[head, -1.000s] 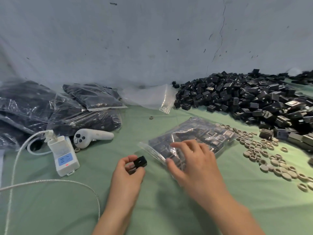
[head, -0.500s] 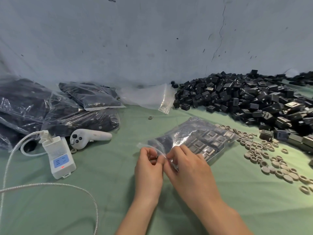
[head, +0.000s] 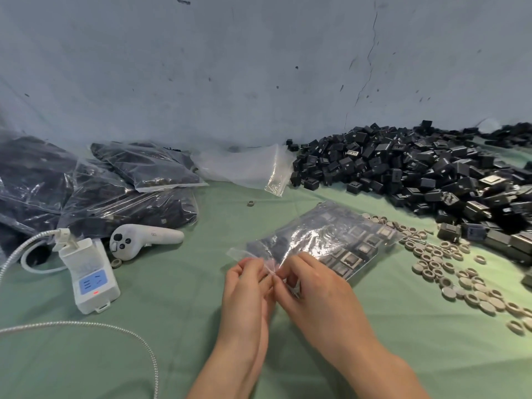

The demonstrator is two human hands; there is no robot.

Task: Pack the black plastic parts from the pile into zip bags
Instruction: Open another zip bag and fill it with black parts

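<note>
- One green cloth [head: 172,326] covers the whole work surface and runs to a grey wall [head: 259,67] at the far side.
- Many black plastic parts lie in a loose pile [head: 417,174] at far right, spreading to the right edge.
- Several filled zip bags [head: 95,197] of dark parts are stacked at far left, overlapping one another.
- One zip bag [head: 331,237], partly filled with black parts, lies flat at centre between the pile and the stacked bags, with its mouth toward the near left.
- One empty clear bag [head: 247,168] lies at far centre, just left of the pile.
- Right hand [head: 313,286]: fingers curled, pinching the mouth edge of the centre zip bag.
- Left hand [head: 244,292]: fingers curled, pinching the same edge. The two hands touch.
- One white power unit [head: 90,277] with a blue panel and a red light lies at near left.
- One white handheld controller [head: 144,240] lies just right of it, against the stacked bags.
- Numerous small grey rings [head: 449,272] are scattered right of the centre bag, near the pile.
</note>
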